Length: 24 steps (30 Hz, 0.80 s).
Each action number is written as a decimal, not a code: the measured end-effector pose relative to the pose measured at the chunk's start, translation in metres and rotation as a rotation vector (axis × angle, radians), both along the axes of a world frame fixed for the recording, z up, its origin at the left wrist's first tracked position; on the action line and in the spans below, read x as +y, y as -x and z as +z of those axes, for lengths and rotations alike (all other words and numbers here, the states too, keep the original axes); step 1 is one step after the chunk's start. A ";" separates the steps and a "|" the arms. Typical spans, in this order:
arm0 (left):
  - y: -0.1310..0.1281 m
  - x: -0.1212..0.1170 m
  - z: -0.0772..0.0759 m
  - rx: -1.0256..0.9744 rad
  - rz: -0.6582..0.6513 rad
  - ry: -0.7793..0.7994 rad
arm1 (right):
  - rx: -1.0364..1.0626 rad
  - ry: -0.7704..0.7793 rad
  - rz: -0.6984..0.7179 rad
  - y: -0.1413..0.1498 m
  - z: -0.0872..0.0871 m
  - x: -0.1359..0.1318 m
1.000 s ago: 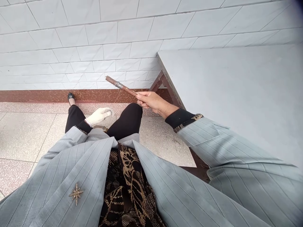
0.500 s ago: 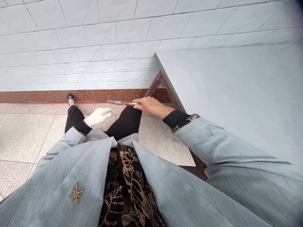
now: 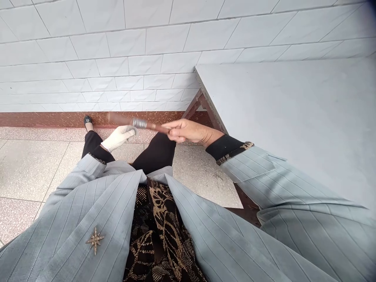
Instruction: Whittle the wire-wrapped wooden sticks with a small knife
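Note:
My right hand [image 3: 185, 131], bare, pinches the end of a brown wooden stick with a silver metal band [image 3: 139, 123]. The stick is blurred and lies almost level, reaching left across my knees. My left hand [image 3: 119, 138], in a white knit glove, sits just below the stick near the band. I cannot tell whether the glove touches it. The gloved fingers lie close together. Both black-trousered knees [image 3: 157, 150] are below my hands.
A white tiled wall [image 3: 117, 66] with a brown skirting band [image 3: 58, 119] runs behind. A pale grey tabletop [image 3: 293, 117] on a brown wooden frame juts in at the right. Speckled floor tiles [image 3: 32, 168] lie below, and a black slipper [image 3: 87, 121] is on my foot.
The stick has swung from pointing up-left to nearly level, sliding left over the glove. My left hand has lifted from my knee towards the stick, and my right hand has turned.

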<state>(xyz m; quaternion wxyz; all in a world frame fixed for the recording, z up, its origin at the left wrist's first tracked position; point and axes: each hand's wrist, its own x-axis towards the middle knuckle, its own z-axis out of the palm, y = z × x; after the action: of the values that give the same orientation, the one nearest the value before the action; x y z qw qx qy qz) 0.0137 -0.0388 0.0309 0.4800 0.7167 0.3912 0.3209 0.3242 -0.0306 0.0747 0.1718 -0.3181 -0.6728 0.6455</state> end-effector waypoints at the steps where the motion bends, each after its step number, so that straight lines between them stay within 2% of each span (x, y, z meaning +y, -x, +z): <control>1: 0.000 -0.001 -0.006 -0.029 -0.027 0.046 | 0.068 -0.003 -0.118 0.001 0.000 0.000; 3: -0.001 -0.003 -0.016 -0.048 -0.071 0.097 | 0.116 -0.007 -0.324 0.002 -0.001 0.003; 5: -0.001 -0.005 -0.021 -0.021 -0.090 0.093 | 0.053 -0.006 -0.464 0.003 -0.004 0.005; 8: -0.002 -0.008 -0.018 0.100 -0.123 0.045 | -0.101 -0.034 -0.555 0.004 -0.009 0.009; 11: -0.005 -0.012 -0.006 0.227 -0.138 -0.011 | -0.319 -0.206 -0.561 0.004 -0.012 0.013; 14: -0.007 -0.015 0.005 0.259 -0.042 -0.065 | -0.559 -0.410 -0.504 0.003 -0.012 0.015; 16: -0.007 -0.015 0.009 0.277 0.012 -0.109 | -0.651 -0.465 -0.445 0.003 -0.011 0.016; 18: -0.005 -0.013 0.010 0.342 0.004 -0.175 | -0.707 -0.488 -0.366 0.002 -0.011 0.016; 21: -0.001 -0.008 0.007 0.484 -0.035 -0.283 | -0.747 -0.477 -0.199 -0.002 -0.012 0.018; 24: 0.003 -0.003 0.006 0.556 -0.023 -0.333 | -0.687 -0.341 0.029 -0.006 -0.013 0.018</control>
<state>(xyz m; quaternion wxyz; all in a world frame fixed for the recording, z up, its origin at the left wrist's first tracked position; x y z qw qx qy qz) 0.0103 -0.0417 0.0367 0.2343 0.8499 0.4414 0.1672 0.3304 -0.0131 0.0619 -0.0225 -0.4734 -0.7932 0.3825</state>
